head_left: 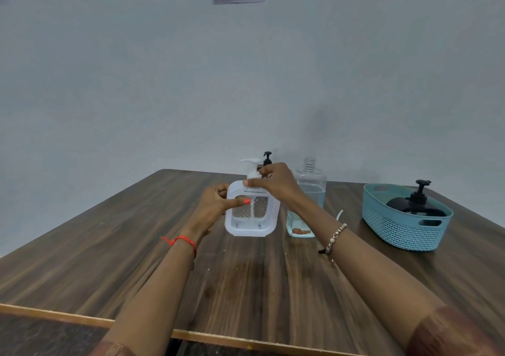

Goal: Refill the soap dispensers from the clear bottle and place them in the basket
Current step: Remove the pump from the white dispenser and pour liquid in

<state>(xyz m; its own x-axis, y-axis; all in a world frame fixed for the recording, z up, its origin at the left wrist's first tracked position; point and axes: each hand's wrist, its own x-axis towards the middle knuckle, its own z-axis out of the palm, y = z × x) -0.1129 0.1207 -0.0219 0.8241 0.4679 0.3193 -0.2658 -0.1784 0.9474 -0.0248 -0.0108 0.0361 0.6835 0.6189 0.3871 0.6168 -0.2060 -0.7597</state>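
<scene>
On the near middle of the table [246, 287], the left hand [216, 205] is gripping the white dispenser [252, 219] by its left side, thumb lying across the front. Just above, the right hand [276, 184] is pinching the pump collar [252, 175] with curled fingers; loosening or tightening, I cannot tell. The turn is probably going best with the body braced upright. The uncapped clear bottle [310, 191] is standing just right. Farther right, the basket [382, 219] is holding a black dispenser [415, 205].

A white square plastic soap dispenser [252, 215] stands upright beside an uncapped, part-filled clear bottle [311, 189]; a black pump dispenser [416, 201] sits in a teal perforated basket [396, 230].
</scene>
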